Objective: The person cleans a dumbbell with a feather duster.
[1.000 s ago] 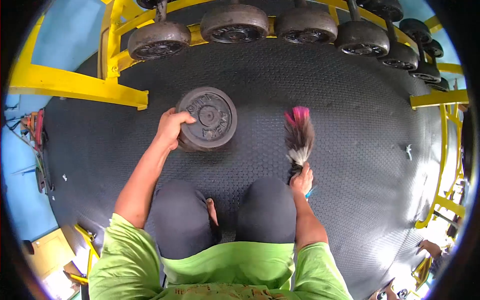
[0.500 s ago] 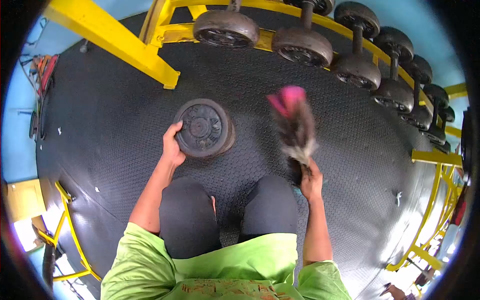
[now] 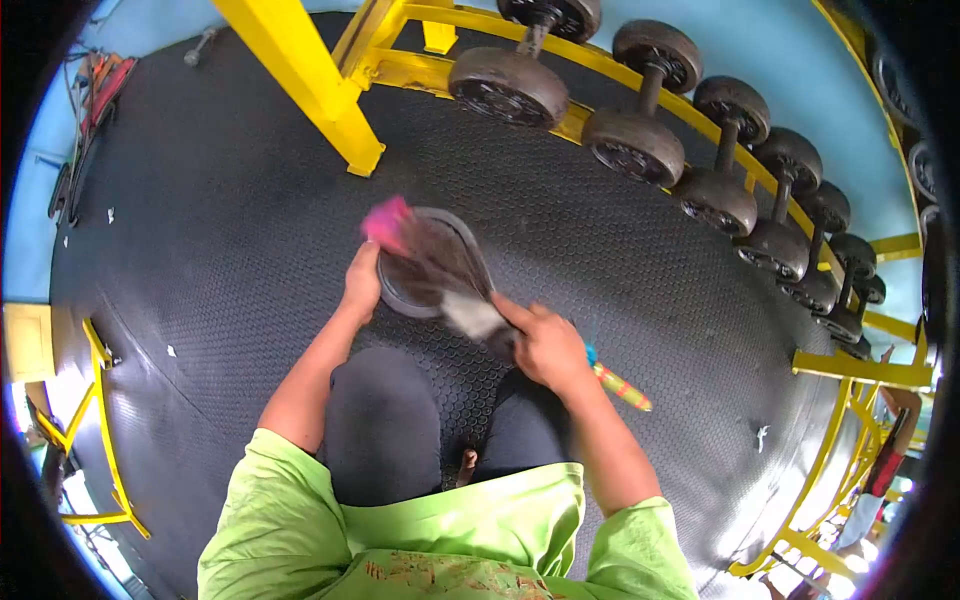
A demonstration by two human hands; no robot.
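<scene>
A round dark dumbbell (image 3: 403, 297) stands on end on the floor in front of my knees. My left hand (image 3: 362, 282) is closed on the left side of its rim. In my right hand (image 3: 548, 346) is a feather duster (image 3: 445, 268), its brown and pale feathers blurred by motion and a pink tuft at the tip. The feathers lie across the dumbbell's upper face and hide most of it. The duster's yellow-and-red patterned handle sticks out behind my right hand.
A yellow rack (image 3: 420, 72) with a row of dumbbells (image 3: 632, 146) runs along the back and right. Its thick leg (image 3: 320, 90) meets the black rubber floor (image 3: 250, 260). Yellow frames (image 3: 105, 440) stand at left and right. A person's arm (image 3: 895, 425) shows at far right.
My right hand has swung the duster left, from beside the dumbbell to across its top. My left hand stays on the dumbbell. The view has shifted slightly.
</scene>
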